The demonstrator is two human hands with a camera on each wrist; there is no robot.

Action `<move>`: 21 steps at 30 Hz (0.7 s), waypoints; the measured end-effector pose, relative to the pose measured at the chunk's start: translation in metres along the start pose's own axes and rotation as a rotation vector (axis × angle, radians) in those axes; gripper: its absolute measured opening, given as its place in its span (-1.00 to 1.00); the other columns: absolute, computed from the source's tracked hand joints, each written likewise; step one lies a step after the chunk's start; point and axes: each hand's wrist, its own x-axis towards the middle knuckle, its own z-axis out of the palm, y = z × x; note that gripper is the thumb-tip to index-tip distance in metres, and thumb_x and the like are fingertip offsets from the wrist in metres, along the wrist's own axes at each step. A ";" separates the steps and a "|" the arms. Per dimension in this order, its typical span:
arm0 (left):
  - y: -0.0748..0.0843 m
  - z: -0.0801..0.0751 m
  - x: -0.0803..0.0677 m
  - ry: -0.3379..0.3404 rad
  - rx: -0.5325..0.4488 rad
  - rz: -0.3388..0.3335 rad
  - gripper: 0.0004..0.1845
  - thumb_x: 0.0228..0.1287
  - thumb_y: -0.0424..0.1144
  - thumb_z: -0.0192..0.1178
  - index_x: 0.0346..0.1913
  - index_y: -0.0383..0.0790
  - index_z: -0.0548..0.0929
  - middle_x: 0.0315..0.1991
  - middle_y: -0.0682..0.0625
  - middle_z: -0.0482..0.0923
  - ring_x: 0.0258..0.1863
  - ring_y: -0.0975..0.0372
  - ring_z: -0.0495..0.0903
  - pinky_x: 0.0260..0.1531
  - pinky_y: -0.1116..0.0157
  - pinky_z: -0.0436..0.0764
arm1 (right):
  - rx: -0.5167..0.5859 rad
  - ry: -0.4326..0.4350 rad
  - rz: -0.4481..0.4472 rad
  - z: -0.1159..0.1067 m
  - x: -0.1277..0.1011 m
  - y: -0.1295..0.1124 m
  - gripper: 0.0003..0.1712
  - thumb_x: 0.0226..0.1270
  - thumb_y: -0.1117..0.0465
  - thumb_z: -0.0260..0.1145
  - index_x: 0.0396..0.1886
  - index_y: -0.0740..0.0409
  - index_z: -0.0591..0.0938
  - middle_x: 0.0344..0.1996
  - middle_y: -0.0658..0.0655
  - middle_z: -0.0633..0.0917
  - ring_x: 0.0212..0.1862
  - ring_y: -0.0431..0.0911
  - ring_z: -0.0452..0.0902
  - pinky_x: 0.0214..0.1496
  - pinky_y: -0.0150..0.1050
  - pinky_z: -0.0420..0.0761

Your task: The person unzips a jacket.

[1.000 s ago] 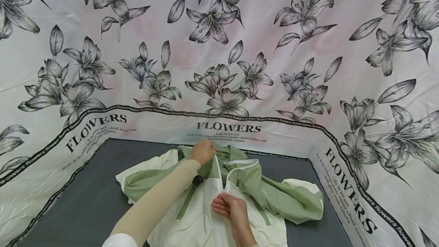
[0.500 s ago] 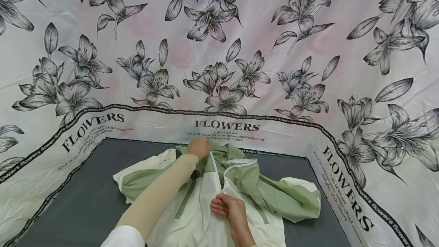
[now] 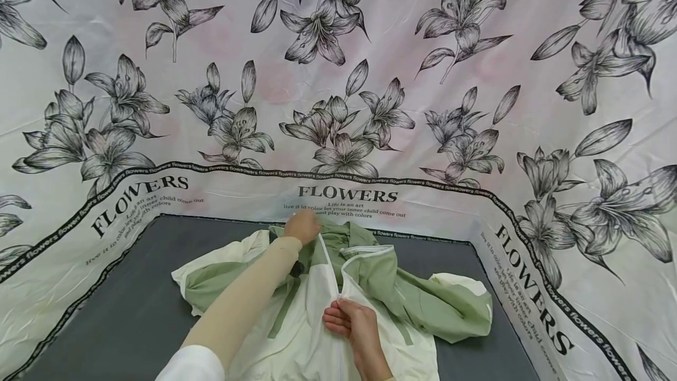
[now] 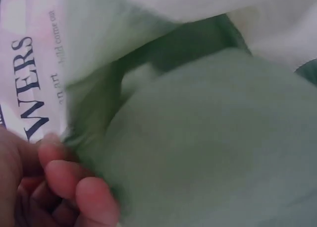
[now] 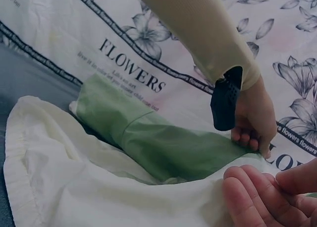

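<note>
A cream and green jacket (image 3: 312, 310) lies spread with its sleeves out to both sides. Its white front zip (image 3: 329, 260) is parted in a V from the collar down. My left hand (image 3: 302, 227) grips the top of the left front edge by the collar; in the left wrist view its curled fingers (image 4: 94, 197) are against the green cloth. Lower down, my right hand (image 3: 353, 325) pinches the zip at the bottom of the V, its fingertips hiding the slider. The right wrist view shows the green sleeve (image 5: 163, 142) beyond my right fingers (image 5: 242, 192).
The dark grey table (image 3: 121, 287) shows on both sides of the jacket. A white flower-printed sheet (image 3: 338, 104) rises behind the table and along its sides. A black wrist device (image 5: 225, 105) sits on my left wrist, close to the cloth.
My left hand has drawn the upper front edge slightly to the left, widening the V a little. The right hand stays at the same place on the zip.
</note>
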 end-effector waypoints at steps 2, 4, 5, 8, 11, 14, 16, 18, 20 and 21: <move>0.000 -0.002 -0.003 -0.022 -0.033 0.008 -0.63 0.42 -0.39 0.03 -0.63 -0.18 0.48 -0.63 0.02 0.47 -0.68 0.25 0.33 -0.65 0.32 0.37 | 0.005 -0.005 0.004 0.000 0.000 0.000 -0.65 0.49 0.22 0.21 -0.06 0.51 0.63 -0.43 0.08 0.82 -0.33 -0.15 0.80 -0.22 -0.27 0.77; 0.001 -0.003 -0.005 -0.043 -0.052 0.019 -0.73 0.48 -0.33 0.03 -0.36 -0.27 0.68 -0.36 -0.07 0.69 -0.49 0.18 0.57 -0.49 0.24 0.59 | 0.010 -0.007 0.007 -0.001 0.000 0.000 -0.65 0.49 0.22 0.21 -0.06 0.51 0.63 -0.43 0.08 0.82 -0.33 -0.15 0.80 -0.21 -0.27 0.77; 0.002 -0.003 -0.007 -0.041 -0.055 0.031 -0.76 0.51 -0.29 0.04 -0.19 -0.29 0.72 -0.19 -0.10 0.74 -0.36 0.15 0.65 -0.36 0.20 0.66 | 0.011 -0.009 0.006 -0.001 0.000 -0.001 -0.65 0.49 0.22 0.21 -0.06 0.50 0.63 -0.43 0.08 0.82 -0.33 -0.15 0.80 -0.21 -0.27 0.77; 0.005 -0.003 -0.015 -0.045 -0.073 0.092 -0.71 0.55 -0.22 0.07 0.11 -0.27 0.68 0.12 -0.15 0.69 -0.04 0.05 0.70 -0.09 0.11 0.69 | 0.012 -0.015 0.001 0.000 0.001 -0.002 -0.66 0.49 0.22 0.21 -0.06 0.50 0.63 -0.42 0.08 0.82 -0.32 -0.15 0.80 -0.21 -0.27 0.77; 0.010 -0.003 -0.029 -0.094 -0.090 0.196 -0.76 0.52 -0.24 0.12 0.00 -0.26 0.73 0.01 -0.13 0.71 -0.12 0.10 0.70 -0.19 0.18 0.65 | 0.013 -0.015 -0.009 0.000 0.003 -0.006 -0.65 0.49 0.23 0.20 -0.05 0.51 0.63 -0.43 0.08 0.82 -0.33 -0.15 0.80 -0.21 -0.28 0.77; 0.015 -0.002 -0.041 -0.204 -0.093 0.308 -0.78 0.51 -0.22 0.14 -0.05 -0.25 0.75 -0.07 -0.09 0.73 -0.21 0.21 0.66 -0.25 0.27 0.61 | 0.014 -0.013 -0.018 0.001 0.005 -0.011 -0.64 0.50 0.22 0.20 -0.03 0.53 0.62 -0.43 0.08 0.82 -0.32 -0.15 0.81 -0.21 -0.28 0.77; 0.018 -0.001 -0.047 -0.292 -0.102 0.358 -0.75 0.51 -0.20 0.14 -0.02 -0.25 0.75 -0.10 -0.05 0.74 -0.33 0.29 0.60 -0.32 0.33 0.56 | 0.011 -0.012 -0.024 0.001 0.007 -0.015 -0.62 0.50 0.21 0.20 -0.02 0.52 0.62 -0.42 0.07 0.82 -0.32 -0.15 0.81 -0.20 -0.28 0.77; 0.020 -0.001 -0.051 -0.384 -0.117 0.368 -0.73 0.53 -0.16 0.13 0.02 -0.22 0.75 -0.15 0.00 0.72 -0.52 0.33 0.49 -0.49 0.36 0.49 | 0.005 -0.014 -0.033 0.002 0.008 -0.020 -0.62 0.51 0.20 0.20 -0.01 0.52 0.61 -0.42 0.07 0.82 -0.32 -0.16 0.81 -0.20 -0.28 0.77; 0.023 -0.001 -0.055 -0.446 -0.124 0.371 -0.72 0.54 -0.15 0.12 0.04 -0.20 0.75 -0.24 0.06 0.67 -0.67 0.36 0.37 -0.63 0.38 0.42 | 0.003 -0.018 -0.041 0.003 0.010 -0.023 -0.62 0.51 0.20 0.19 -0.01 0.51 0.61 -0.42 0.06 0.82 -0.32 -0.16 0.80 -0.19 -0.29 0.77; 0.024 -0.001 -0.056 -0.468 -0.124 0.371 -0.73 0.54 -0.15 0.11 0.02 -0.18 0.75 -0.30 0.10 0.63 -0.74 0.35 0.30 -0.70 0.39 0.38 | 0.003 -0.021 -0.046 0.003 0.011 -0.025 -0.63 0.51 0.20 0.18 -0.01 0.50 0.61 -0.42 0.06 0.82 -0.32 -0.16 0.80 -0.19 -0.29 0.77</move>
